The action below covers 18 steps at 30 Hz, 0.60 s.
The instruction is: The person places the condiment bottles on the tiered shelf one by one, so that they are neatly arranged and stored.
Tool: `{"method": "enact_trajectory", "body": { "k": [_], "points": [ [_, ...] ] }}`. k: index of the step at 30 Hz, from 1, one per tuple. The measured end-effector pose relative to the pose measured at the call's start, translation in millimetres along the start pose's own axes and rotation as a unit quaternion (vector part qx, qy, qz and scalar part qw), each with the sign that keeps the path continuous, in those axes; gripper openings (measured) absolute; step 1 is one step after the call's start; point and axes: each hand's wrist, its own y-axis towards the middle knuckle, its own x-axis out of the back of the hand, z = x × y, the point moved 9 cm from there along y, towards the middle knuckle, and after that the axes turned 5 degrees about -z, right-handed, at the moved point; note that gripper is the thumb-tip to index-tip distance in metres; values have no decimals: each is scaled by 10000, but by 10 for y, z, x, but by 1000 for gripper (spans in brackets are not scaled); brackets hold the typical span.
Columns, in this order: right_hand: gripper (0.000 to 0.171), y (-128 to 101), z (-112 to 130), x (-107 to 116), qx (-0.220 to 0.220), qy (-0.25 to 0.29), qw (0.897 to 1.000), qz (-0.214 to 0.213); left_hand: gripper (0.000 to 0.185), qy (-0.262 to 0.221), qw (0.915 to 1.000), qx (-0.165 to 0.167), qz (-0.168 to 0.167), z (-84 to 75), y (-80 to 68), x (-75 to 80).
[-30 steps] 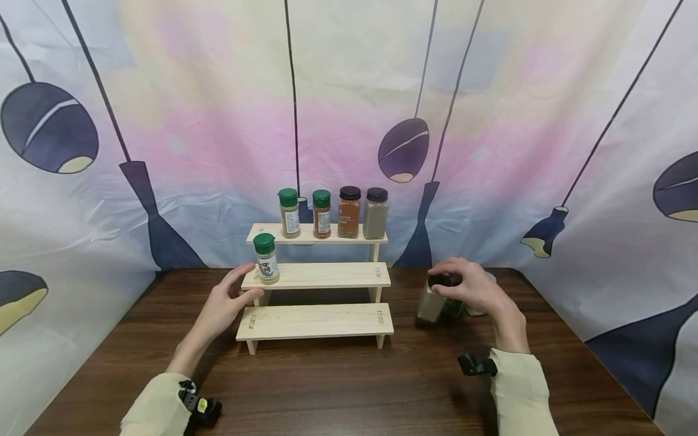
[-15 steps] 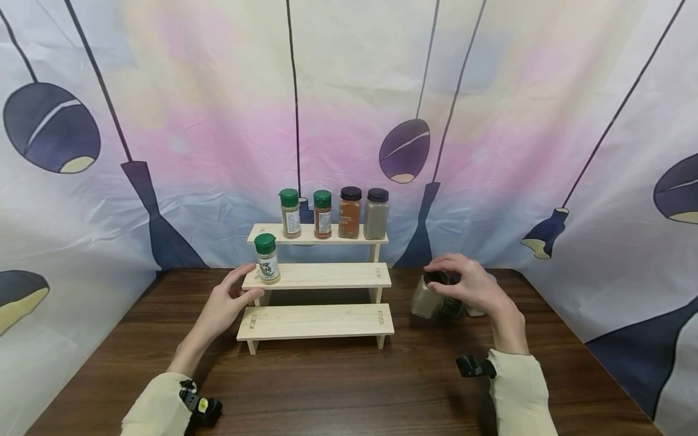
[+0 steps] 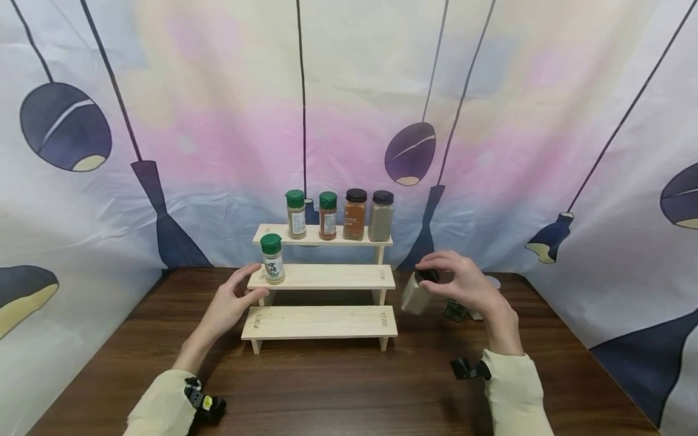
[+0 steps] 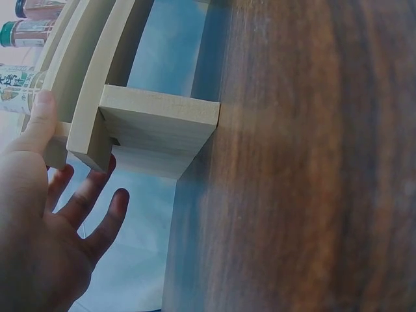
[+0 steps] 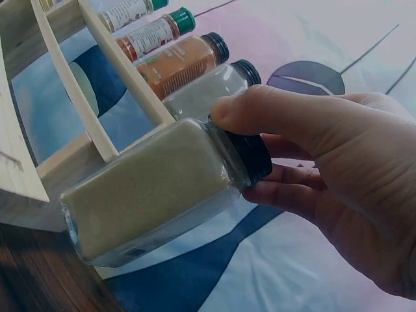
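Observation:
My right hand [image 3: 463, 283] grips the black cap of a square jar of pale powder [image 3: 414, 295] [image 5: 149, 192], held tilted just above the table, right of the three-step wooden rack [image 3: 322, 278]. My left hand [image 3: 231, 303] [image 4: 45, 214] rests open against the rack's left end, thumb on the middle step's edge, next to a green-capped bottle [image 3: 272, 259] standing on that step. On the top step stand two green-capped bottles [image 3: 296, 214] [image 3: 328, 216] and two black-capped jars [image 3: 355, 214] [image 3: 381, 216].
Behind my right hand a dark green jar [image 3: 455, 310] and a pale-lidded one [image 3: 491, 284] stand on the brown wooden table [image 3: 338, 387]. A patterned cloth backdrop [image 3: 218, 121] closes off the back and both sides. The rack's bottom step [image 3: 319, 321] holds nothing.
My right hand has lifted the pale-powder jar off the table and carried it left toward the rack, tilting it. The left hand has stayed at the rack's left end.

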Motion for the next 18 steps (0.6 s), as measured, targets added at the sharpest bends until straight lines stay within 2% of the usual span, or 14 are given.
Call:
{"method": "enact_trajectory", "body": {
  "k": [9, 18],
  "points": [
    [28, 186, 207, 6, 465, -112, 9988, 92, 69, 58, 10000, -1, -27, 9, 8, 1],
    [25, 321, 372, 20, 683, -62, 9972, 308, 70, 78, 10000, -38, -48, -3, 5, 5]
  ]
}}
